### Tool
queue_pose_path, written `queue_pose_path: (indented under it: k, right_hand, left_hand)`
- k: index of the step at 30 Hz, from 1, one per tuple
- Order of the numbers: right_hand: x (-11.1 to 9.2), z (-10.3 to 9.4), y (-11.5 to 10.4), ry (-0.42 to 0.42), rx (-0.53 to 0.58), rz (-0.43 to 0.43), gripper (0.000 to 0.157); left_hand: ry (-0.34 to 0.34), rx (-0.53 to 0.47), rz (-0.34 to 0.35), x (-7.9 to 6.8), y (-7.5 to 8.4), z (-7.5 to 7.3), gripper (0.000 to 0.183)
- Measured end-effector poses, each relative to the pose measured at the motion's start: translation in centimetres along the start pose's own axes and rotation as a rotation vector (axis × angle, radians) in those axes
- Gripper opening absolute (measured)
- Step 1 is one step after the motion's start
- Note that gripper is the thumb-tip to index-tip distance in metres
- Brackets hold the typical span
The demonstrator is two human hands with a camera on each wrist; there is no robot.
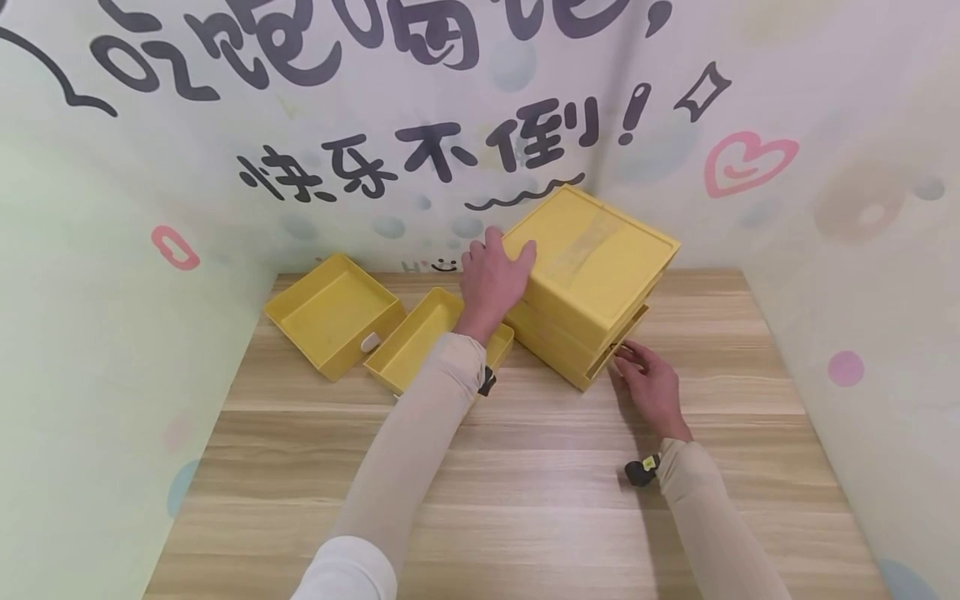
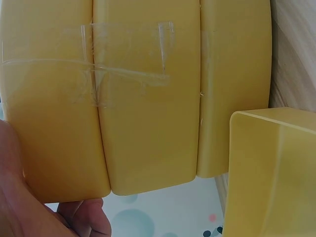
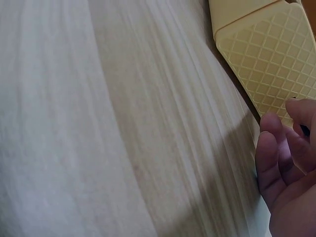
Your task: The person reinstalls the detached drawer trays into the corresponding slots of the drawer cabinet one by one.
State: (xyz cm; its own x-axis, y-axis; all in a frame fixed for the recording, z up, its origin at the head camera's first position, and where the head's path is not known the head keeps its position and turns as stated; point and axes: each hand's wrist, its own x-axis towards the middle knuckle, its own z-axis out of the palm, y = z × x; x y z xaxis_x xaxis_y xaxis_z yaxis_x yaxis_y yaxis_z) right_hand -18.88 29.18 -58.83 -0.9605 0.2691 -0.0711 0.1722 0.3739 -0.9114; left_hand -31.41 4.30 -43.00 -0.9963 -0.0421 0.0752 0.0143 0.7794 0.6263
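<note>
A yellow three-tier drawer cabinet (image 1: pixel 592 242) stands turned at an angle near the back wall. My left hand (image 1: pixel 495 279) grips its upper left edge. In the left wrist view, clear tape crosses two of the tiers (image 2: pixel 143 133), and fingertips show at the far edge. Low at the cabinet's front, my right hand (image 1: pixel 648 383) has thumb and fingers curled at the bottom drawer. That drawer's front (image 3: pixel 269 59) has a raised diamond pattern in the right wrist view. The fingers hide the spot they pinch there.
Two loose yellow drawers lie left of the cabinet: one farther left (image 1: pixel 333 312) with a white tab (image 1: pixel 370 342) on its front, another (image 1: pixel 405 354) partly behind my left forearm. Beneath everything is a wood-grain table (image 1: pixel 525 500), with printed walls (image 1: pixel 420 225) at the back and sides.
</note>
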Motion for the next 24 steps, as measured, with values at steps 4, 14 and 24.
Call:
queue_pose_path:
  k: [4, 14, 24]
  right_hand:
    - [-0.02, 0.06, -0.11, -0.007, 0.01, -0.004, 0.045]
    - [0.28, 0.14, -0.17, -0.013, -0.025, 0.0, 0.045]
    - [0.35, 0.35, -0.43, -0.022, -0.053, 0.013, 0.045]
  left_hand:
    - [-0.001, 0.0, 0.001, -0.05, 0.03, -0.03, 0.065]
    - [-0.007, -0.001, -0.002, 0.0, -0.12, 0.02, 0.065]
    - [-0.005, -0.004, -0.007, 0.0, -0.11, 0.0, 0.065]
